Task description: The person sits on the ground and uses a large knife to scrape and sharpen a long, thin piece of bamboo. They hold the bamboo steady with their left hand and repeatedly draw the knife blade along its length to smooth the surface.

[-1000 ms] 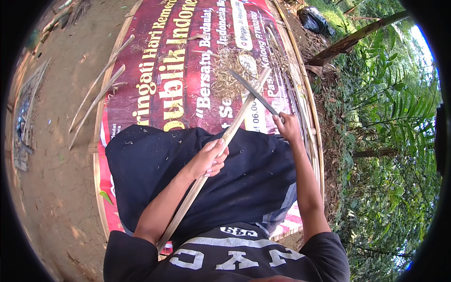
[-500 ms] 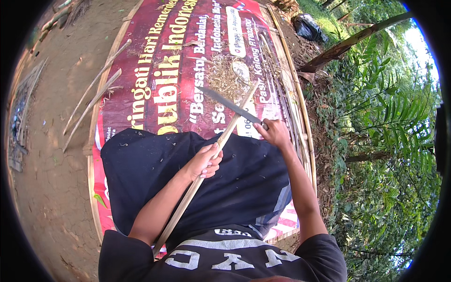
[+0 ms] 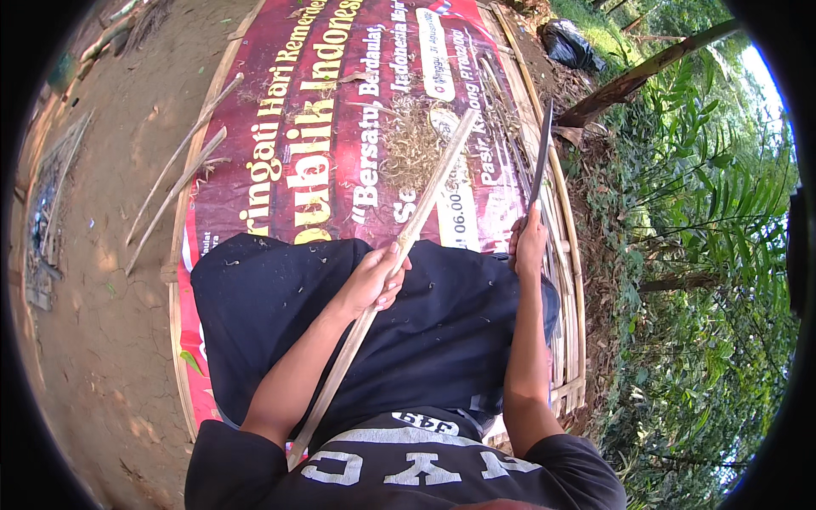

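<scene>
My left hand (image 3: 375,279) grips a long pale bamboo strip (image 3: 429,193) near its middle. The strip runs from beside my left elbow up and away over my lap, its far end above a pile of pale shavings (image 3: 411,146). My right hand (image 3: 529,244) holds a long dark knife (image 3: 541,153) by the handle, blade pointing up and away, apart from the strip and to its right. A dark cloth (image 3: 280,314) covers my lap.
I sit on a red printed banner (image 3: 289,136) spread over a bamboo platform (image 3: 568,255). Loose bamboo sticks (image 3: 183,170) lie on the bare earth at left. A dark bag (image 3: 569,42) and green plants (image 3: 705,255) are at right.
The knife has come off the strip: my right hand swung it from lying across the strip to pointing upright at the right. My left hand still holds the strip.
</scene>
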Tool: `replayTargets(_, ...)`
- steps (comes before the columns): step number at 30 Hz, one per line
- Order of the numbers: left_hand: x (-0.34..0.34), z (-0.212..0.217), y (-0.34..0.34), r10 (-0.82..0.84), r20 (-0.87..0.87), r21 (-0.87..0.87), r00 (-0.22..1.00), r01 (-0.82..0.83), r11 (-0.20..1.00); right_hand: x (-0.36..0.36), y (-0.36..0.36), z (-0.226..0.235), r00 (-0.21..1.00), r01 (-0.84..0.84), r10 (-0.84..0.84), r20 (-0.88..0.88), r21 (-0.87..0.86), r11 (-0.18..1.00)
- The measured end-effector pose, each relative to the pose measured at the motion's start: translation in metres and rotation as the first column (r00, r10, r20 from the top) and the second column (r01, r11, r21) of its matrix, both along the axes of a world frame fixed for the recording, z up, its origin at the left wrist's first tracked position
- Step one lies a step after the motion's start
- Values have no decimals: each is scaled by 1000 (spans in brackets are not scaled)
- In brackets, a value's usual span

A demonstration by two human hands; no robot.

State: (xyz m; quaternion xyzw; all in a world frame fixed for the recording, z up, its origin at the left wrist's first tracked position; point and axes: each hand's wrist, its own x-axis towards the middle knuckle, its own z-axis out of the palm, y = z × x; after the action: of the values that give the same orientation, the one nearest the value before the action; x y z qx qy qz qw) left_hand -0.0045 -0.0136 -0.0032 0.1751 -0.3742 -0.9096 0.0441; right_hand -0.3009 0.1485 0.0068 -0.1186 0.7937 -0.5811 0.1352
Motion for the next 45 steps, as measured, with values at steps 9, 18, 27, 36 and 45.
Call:
replayTargets(9,-13,-35,11,-15,133,-361,991,63,930,141,-37,2,961,-240,276,-24,427,872)
replayTargets(18,-32,-43,8,15,370,-391,929,141,910,156,-14,-22,719,-318,634,-285,675,665)
replayTargets(27,-51,-53,7,96,584,-486,806,253,837,126,111,54,774,-117,221,-594,209,971)
replayTargets(36,-55,-49,15,133,542,-591,830,264,762,126,311,-89,855,369,-5,-519,601,709)
replayTargets(45,-52,-52,20,191,485,-681,853,231,695,147,298,-123,881,232,45,-470,515,825)
